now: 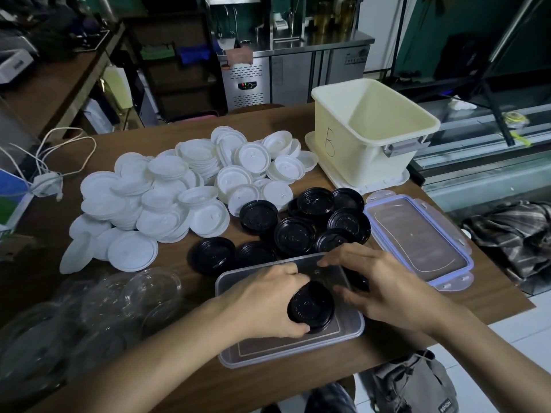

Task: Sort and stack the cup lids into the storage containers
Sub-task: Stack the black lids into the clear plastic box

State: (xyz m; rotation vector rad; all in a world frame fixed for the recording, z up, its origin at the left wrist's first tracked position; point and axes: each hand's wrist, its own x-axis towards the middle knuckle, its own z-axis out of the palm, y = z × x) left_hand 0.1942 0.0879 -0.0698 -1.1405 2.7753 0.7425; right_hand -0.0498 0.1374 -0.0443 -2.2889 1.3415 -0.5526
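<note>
A clear plastic container (pixel 286 350) sits at the table's near edge. My left hand (pixel 265 302) grips a small stack of black lids (pixel 311 307) inside it, thumb under the stack's near side. My right hand (pixel 384 281) reaches in from the right, fingers spread over the container's far rim beside the stack, holding nothing that I can see. Several loose black lids (pixel 293 235) lie just beyond the container. A large heap of white lids (pixel 179 192) covers the table's middle and left. Clear lids (pixel 125 296) lie at the near left.
A cream bin (pixel 369 132) marked with a handwritten sign stands on its lid at the far right. A clear snap-lock lid (pixel 417 234) lies right of the black lids. White cables (pixel 53 162) trail at the far left. A bag (pixel 414 386) sits below the table edge.
</note>
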